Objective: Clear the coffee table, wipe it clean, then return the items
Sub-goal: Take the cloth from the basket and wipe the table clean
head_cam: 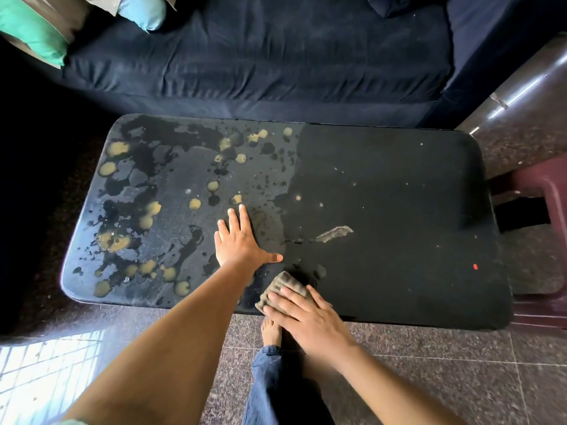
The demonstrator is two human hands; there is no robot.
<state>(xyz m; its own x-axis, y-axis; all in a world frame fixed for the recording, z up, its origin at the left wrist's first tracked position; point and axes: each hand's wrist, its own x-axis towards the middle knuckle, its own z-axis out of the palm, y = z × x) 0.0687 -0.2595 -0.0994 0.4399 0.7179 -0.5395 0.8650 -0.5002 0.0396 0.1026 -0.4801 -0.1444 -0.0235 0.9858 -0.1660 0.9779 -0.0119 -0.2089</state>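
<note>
The dark surface (399, 185) carries yellowish blotches (118, 148) and wet patches across its nine o'clock half. A ribbed cloth (283, 285) lies at its six o'clock edge, with a pale scuff (334, 233) near centre and a red speck (475, 266) toward four o'clock.

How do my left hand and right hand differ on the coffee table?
The left hand lies on the bare coffee table, fingers spread; the right hand presses a grey cloth. The left hand is farther in, by the yellow blotches; the right hand is at the near edge. Both are flat, fingers straight.
</note>
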